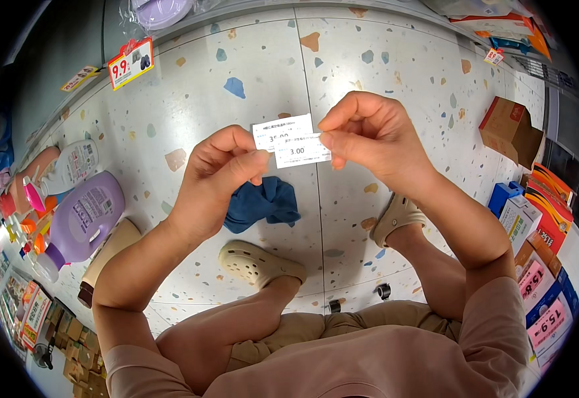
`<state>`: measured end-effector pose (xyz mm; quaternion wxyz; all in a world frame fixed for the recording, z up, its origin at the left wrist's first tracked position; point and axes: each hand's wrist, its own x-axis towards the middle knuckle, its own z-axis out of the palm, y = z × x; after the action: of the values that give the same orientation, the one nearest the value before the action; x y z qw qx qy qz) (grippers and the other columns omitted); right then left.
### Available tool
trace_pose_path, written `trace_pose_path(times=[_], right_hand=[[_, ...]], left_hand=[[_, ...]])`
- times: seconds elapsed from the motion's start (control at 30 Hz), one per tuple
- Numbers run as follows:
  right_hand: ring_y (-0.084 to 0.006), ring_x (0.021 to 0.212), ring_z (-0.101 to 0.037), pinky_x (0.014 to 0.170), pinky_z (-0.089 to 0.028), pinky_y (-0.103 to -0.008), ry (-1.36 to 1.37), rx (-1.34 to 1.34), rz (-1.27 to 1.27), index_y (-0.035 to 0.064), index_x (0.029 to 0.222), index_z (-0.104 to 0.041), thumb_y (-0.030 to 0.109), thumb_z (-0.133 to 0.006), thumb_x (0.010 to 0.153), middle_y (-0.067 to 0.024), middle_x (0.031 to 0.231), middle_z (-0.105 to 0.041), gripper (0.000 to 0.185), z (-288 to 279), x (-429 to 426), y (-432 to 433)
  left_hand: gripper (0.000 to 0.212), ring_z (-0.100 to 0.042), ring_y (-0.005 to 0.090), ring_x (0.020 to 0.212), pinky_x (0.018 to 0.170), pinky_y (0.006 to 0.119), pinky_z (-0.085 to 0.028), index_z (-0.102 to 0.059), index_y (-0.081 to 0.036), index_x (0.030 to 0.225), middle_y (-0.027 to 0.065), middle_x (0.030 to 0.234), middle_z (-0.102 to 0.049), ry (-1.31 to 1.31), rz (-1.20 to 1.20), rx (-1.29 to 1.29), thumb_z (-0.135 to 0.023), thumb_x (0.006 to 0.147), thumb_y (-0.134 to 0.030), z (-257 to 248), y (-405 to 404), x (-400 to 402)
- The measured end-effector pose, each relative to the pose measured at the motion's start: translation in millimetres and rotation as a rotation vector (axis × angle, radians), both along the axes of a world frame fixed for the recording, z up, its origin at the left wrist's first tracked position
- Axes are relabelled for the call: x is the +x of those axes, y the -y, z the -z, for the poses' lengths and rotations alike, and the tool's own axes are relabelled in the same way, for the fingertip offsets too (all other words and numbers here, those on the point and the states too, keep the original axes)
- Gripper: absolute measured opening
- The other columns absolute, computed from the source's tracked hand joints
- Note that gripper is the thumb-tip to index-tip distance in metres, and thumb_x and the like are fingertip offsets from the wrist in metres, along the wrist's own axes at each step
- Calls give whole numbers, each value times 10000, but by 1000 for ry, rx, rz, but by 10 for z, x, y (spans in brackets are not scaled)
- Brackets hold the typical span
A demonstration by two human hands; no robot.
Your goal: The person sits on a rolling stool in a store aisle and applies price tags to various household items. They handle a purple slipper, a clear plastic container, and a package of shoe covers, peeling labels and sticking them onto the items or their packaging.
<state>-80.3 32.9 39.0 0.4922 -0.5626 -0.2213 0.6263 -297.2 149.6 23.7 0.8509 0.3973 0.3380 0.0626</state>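
Note:
Two white paper price labels overlap in front of me, held above the floor. Between thumb and fingers, my left hand (pixel 220 179) pinches the left edge of the rear label (pixel 282 124). My right hand (pixel 376 142) grips the front label (pixel 297 151) by its right end. The front one covers the lower right of the other, and both bear print. Beneath my left hand, a crumpled dark blue cloth (pixel 264 204) lies on the speckled terrazzo floor (pixel 249 49).
At left stand a purple detergent bottle (pixel 88 216), a white spray bottle (pixel 73 166) and several more bottles. To the right are an opened cardboard box (pixel 508 129) and stacked product boxes (pixel 518 219). A shelf edge with price tags (pixel 131 63) runs along the top. My beige clogs (pixel 259 263) rest on the floor.

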Motion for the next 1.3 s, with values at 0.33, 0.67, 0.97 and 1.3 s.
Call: trace_pose_path(times=[0.33,0.67,0.97,1.3], right_hand=[[-88,677,-637,591,-522,-217,-19,29,8,1,916,-639,1,-675,856,-89,834,-693,70,-37,-43,-14],[-80,674,-627,600,-515,-216,-42,30,27,22,892,-629,-5,-659,854,-67,821,-676,55,-26,-99,-6],[-81,682,-625,610,-509,-213,-27,38,8,32,882,-620,-4,-642,855,-45,825,-659,50,-49,-86,0],[-101,670,-618,621,-494,-232,-13,50,-32,56,868,-589,-8,-618,877,-71,891,-667,71,-284,-48,-30]], left_hand=[[92,-510,50,695,679,212,-419,-605,-76,865,-12,762,-619,4,20,18,-642,925,-135,-40,4,4],[84,-506,46,703,680,212,-422,-598,-71,861,-10,770,-603,7,19,31,-626,926,-116,-52,15,3],[81,-504,45,716,679,210,-423,-599,-73,859,-9,808,-621,16,25,35,-623,923,-116,-61,23,-7],[60,-509,51,725,677,213,-424,-601,-64,859,-9,803,-614,25,-14,49,-620,907,-95,-280,3,-37]])
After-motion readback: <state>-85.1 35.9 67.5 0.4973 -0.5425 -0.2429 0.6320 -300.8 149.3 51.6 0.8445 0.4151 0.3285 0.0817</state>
